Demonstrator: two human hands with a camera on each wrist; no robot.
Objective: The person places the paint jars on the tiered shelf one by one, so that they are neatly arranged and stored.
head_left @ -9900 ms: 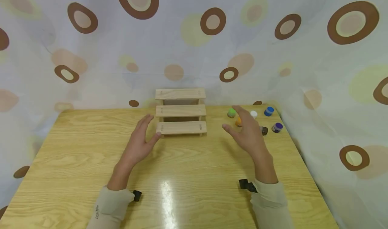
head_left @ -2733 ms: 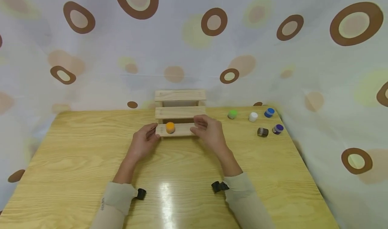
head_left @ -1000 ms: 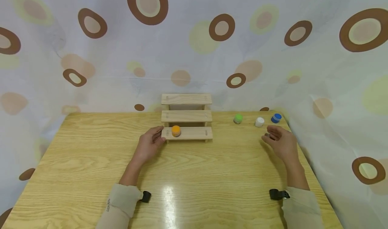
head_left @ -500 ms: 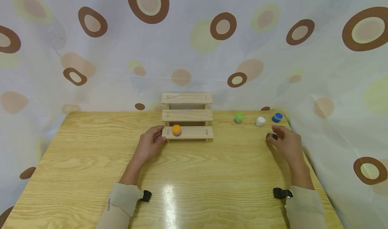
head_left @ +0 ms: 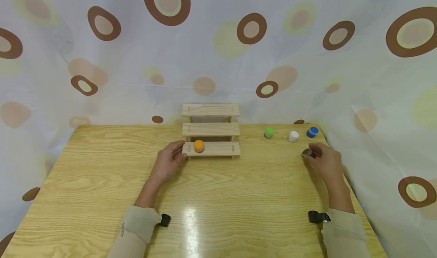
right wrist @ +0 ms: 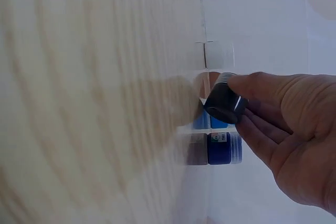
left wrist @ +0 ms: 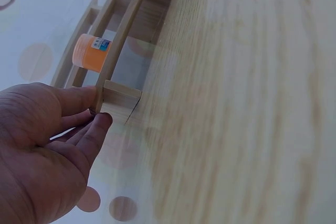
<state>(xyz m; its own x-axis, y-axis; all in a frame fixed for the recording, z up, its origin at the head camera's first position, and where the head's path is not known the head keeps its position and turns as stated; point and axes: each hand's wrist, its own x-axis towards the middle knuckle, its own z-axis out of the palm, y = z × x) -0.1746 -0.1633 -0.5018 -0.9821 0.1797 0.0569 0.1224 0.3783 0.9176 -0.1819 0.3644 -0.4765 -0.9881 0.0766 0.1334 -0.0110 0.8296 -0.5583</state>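
My left hand (head_left: 168, 162) pinches the left end of the lowest board of a three-step wooden rack (head_left: 218, 148), thumb in front. On that board, near the left end, an orange paint jar (head_left: 199, 146) stands upright. At the right of the table, my right hand (head_left: 324, 161) pinches a black paint jar (right wrist: 224, 100) between thumb and fingers. The jar tilts in that grip, its dark base showing in the right wrist view. Behind it in that view are a dark blue-purple jar (right wrist: 219, 148) and part of a blue one; the hand hides the purple jar in the head view.
Green (head_left: 269, 132), white (head_left: 293, 136) and blue (head_left: 312, 132) paint jars stand along the back right of the wooden table (head_left: 239, 205). A patterned cloth (head_left: 218, 68) hangs behind the table and along its right side.
The orange jar has gone from the table onto the lowest board. My right hand has returned rightward and grasped the black jar, which has turned in its fingers. The left hand keeps its hold.
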